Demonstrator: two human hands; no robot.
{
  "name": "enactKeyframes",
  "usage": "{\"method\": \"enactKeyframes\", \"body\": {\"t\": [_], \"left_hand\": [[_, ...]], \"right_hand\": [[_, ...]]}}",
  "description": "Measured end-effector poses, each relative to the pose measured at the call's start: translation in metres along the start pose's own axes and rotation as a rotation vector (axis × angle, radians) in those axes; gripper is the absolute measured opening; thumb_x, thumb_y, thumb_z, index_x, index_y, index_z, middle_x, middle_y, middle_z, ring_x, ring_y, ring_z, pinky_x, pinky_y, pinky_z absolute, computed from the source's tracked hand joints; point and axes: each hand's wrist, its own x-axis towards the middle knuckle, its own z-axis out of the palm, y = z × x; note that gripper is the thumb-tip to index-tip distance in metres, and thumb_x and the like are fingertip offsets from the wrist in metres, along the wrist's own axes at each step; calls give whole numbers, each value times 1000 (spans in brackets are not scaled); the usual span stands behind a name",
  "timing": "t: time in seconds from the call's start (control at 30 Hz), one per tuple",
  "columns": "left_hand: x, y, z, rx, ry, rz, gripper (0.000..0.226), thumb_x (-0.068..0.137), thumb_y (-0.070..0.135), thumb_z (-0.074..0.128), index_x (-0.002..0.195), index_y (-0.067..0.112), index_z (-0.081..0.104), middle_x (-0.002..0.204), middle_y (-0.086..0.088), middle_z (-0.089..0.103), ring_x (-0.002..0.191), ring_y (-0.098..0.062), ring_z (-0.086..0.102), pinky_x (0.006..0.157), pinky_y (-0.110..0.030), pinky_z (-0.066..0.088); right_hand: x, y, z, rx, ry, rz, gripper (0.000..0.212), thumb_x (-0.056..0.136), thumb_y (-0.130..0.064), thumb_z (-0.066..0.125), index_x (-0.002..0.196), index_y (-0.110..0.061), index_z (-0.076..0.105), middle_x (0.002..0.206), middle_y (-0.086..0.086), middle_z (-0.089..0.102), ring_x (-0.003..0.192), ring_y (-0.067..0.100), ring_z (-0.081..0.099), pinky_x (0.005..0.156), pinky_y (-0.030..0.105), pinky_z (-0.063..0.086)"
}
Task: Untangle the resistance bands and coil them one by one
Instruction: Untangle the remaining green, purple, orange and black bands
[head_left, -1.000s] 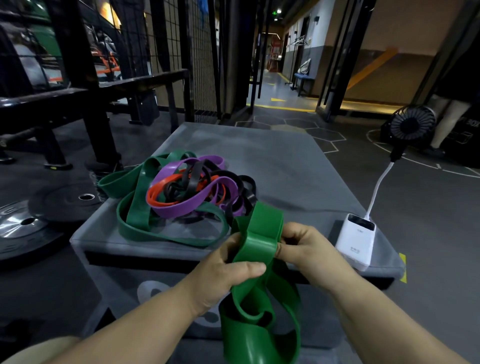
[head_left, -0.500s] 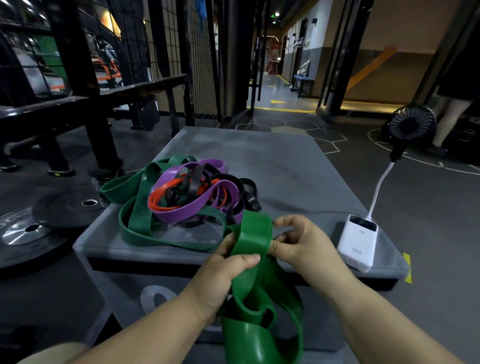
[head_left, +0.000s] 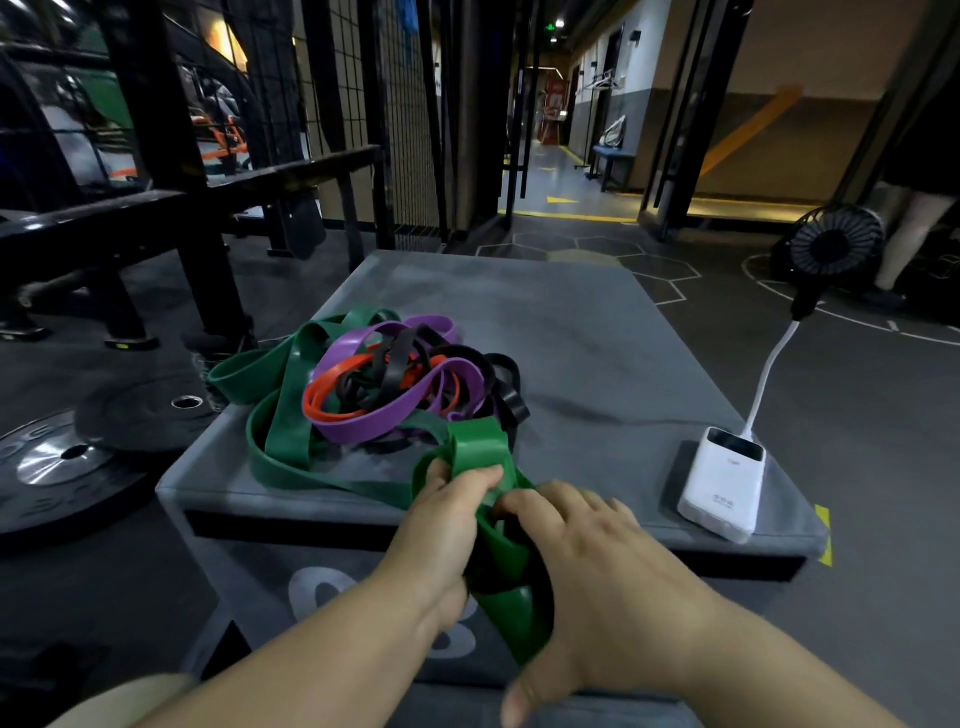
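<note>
Now your left hand and right hand both clutch the bright green band, its length running away toward the tangle lying far-left of them

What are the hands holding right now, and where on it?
Both hold the bright green band: the left hand grips its folded upper part, and the right hand curls its fingers round the loop just below.

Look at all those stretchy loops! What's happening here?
A person is sorting resistance bands. The left hand and right hand both grip one green band at the near edge of a grey box. The purple, orange, black and dark green ones lie tangled in a pile behind it.
</note>
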Motion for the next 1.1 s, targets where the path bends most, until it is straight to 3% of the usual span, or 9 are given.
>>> {"method": "enactKeyframes", "body": {"t": [0.1,0.17,0.27,0.4,0.6,0.7,0.8,0.9,1.1], "left_hand": [[1,9,1,0,17,-5,16,91,19,60,107,16,58,96,-19,68,82,-32,68,72,-43,55],[6,13,-2,44,43,-10,23,87,27,64,108,17,59,100,-18,69,89,-35,68,78,-48,56],[5,17,-5,126,16,-4,68,65,64,74,116,21,62,111,-12,70,100,-31,68,89,-54,54],[4,10,-11,162,-64,20,124,31,100,56,129,24,58,130,-6,62,118,-29,59,100,-54,46],[1,12,-13,46,-223,30,64,59,54,67,108,14,69,101,-10,75,90,-25,72,80,-41,57],[-3,8,-13,-6,-296,-11,29,72,35,78,85,10,78,84,-12,74,74,-23,72,68,-34,58],[-10,9,-8,-101,-344,-42,46,86,40,62,56,9,73,56,-6,65,47,-15,63,49,-23,53],[-12,13,-6,-221,-385,-37,60,95,35,40,53,6,73,51,-8,65,42,-14,63,42,-19,50],[-10,18,-11,-340,-424,-14,41,51,35,86,73,2,78,67,-16,71,59,-22,71,52,-29,57]], "right_hand": [[0,2,13,-88,249,-47,93,56,-65,64,133,-37,22,121,-4,45,105,22,53,91,31,39],[1,6,14,91,351,-33,69,55,-55,57,120,-43,36,106,-10,53,87,16,59,74,21,41],[0,20,7,411,309,0,55,59,-43,62,112,-42,47,93,-12,63,80,6,59,70,20,46],[0,40,1,1102,92,-103,42,67,-7,74,104,-25,67,95,-2,71,85,11,65,73,23,51],[8,50,-5,1927,209,64,51,39,-22,75,88,-11,77,86,17,70,72,29,68,63,36,58],[14,47,-11,2184,338,155,28,74,-28,52,74,-6,68,66,13,57,52,25,51,60,34,51],[19,47,-8,2281,384,249,35,80,-36,40,71,-12,63,60,7,43,48,18,36,57,30,45],[20,45,-8,2264,388,316,30,78,-37,46,78,-11,61,60,11,46,47,21,42,55,29,45],[24,56,-4,2241,271,359,43,88,-32,39,92,1,67,80,25,62,64,33,61,69,42,49]]}}
